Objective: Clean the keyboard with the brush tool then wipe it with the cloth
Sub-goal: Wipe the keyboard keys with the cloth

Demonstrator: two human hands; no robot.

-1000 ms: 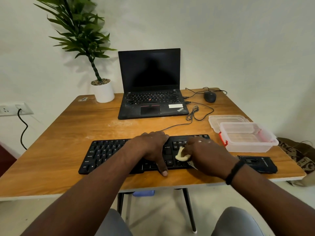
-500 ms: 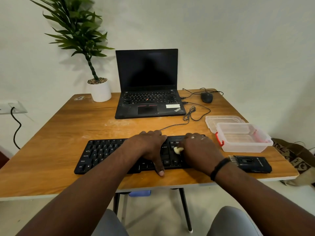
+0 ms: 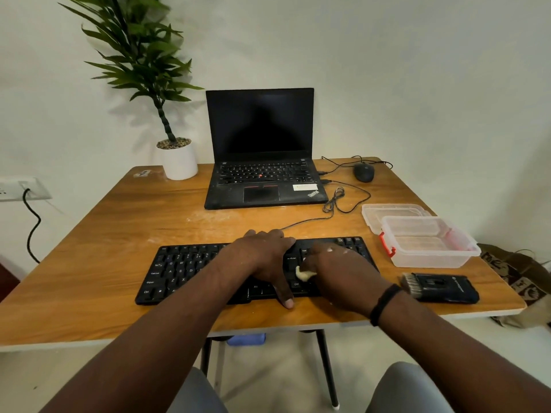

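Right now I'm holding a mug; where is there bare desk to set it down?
Bare wood lies left of the keyboard, and between it and the laptop. The right side is crowded: container, brush tool, mouse, cables.

Both forearms are bare, with no sleeves showing anywhere along them. The right hand [image 3: 343, 272] has a plain black band [image 3: 383, 304] round its wrist (narrow, smooth, no face or buckle visible). A few small whitish flecks sit on the knuckles of that hand. The left hand [image 3: 264, 257] wears nothing, no ring or band. Near the bottom edge, both knees are covered in grey cloth.
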